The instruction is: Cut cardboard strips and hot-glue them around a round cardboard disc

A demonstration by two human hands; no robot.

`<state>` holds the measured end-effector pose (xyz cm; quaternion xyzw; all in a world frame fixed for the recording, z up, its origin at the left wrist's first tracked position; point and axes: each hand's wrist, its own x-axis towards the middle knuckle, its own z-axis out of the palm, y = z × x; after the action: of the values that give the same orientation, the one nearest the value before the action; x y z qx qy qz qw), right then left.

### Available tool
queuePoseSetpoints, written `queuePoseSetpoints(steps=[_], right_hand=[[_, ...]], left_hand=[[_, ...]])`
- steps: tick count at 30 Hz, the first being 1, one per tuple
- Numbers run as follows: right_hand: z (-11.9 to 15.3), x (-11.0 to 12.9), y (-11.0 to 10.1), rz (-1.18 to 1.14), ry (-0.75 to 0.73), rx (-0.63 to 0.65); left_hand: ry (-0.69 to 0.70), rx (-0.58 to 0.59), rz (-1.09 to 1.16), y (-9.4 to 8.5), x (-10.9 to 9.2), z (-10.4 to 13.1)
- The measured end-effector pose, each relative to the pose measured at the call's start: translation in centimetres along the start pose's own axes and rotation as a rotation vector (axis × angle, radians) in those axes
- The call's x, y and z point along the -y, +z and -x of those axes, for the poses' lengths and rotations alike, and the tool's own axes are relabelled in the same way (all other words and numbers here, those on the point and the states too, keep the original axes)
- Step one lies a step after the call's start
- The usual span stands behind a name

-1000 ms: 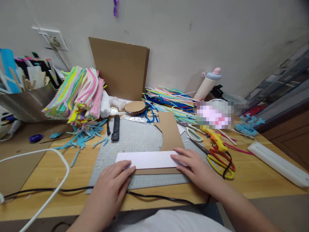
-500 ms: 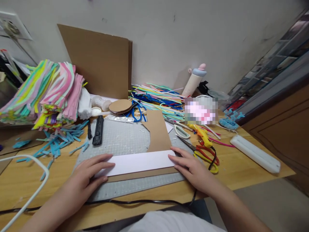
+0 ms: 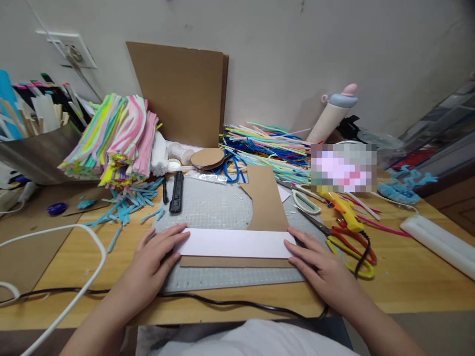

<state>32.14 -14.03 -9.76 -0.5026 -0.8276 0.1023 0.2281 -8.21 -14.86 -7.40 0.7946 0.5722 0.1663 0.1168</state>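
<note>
A long white paper strip (image 3: pixel 237 243) lies across a brown cardboard strip (image 3: pixel 233 262) whose front edge shows beneath it. My left hand (image 3: pixel 158 259) rests flat on the paper's left end, fingers spread. At the right end, the fingertips of my right hand (image 3: pixel 319 262) lie on the paper, thumb at the cardboard's edge. Both hands are open and press from above. Behind the paper a larger cut cardboard piece (image 3: pixel 267 202) with a curved notch reaches away from me. All of this sits on a grey cutting mat (image 3: pixel 208 207).
A black utility knife (image 3: pixel 177 193) lies on the mat. Scissors with red and yellow handles (image 3: pixel 352 247) and a yellow glue gun (image 3: pixel 345 212) lie to the right. Bundled pipe cleaners (image 3: pixel 126 133) stand back left. A black cable (image 3: pixel 222 300) runs along the front; a white cable (image 3: pixel 94 247) loops left.
The camera view has turned left and levelled, so things appear farther right. Both hands stay on the two ends of the paper strip, which looks straighter across the view.
</note>
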Motion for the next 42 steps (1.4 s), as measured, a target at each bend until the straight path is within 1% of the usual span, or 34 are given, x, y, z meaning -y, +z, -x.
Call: queuePoseSetpoints(steps=[6, 12, 19, 34, 39, 42], right_hand=[[0.2, 0.2, 0.1, 0.064, -0.046, -0.018], [-0.1, 0.5, 0.3, 0.060, 0.000, 0.009], [-0.1, 0.4, 0.4, 0.028, 0.020, 0.026], [-0.1, 0.3, 0.5, 0.041, 0.004, 0.020], [-0.4, 0.6, 0.2, 0.036, 0.028, 0.040], [-0.7, 0.8, -0.4, 0.043, 0.049, 0.078]], left_hand=[[0.004, -0.036, -0.022, 0.3, 0.1, 0.4], [0.047, -0.043, -0.029, 0.6, 0.4, 0.3], [0.050, -0.067, -0.029, 0.5, 0.3, 0.5], [0.059, -0.046, -0.027, 0.2, 0.2, 0.8], [0.051, -0.063, -0.112, 0.1, -0.7, 0.4], [0.026, -0.128, -0.179, 0.2, -2.1, -0.1]])
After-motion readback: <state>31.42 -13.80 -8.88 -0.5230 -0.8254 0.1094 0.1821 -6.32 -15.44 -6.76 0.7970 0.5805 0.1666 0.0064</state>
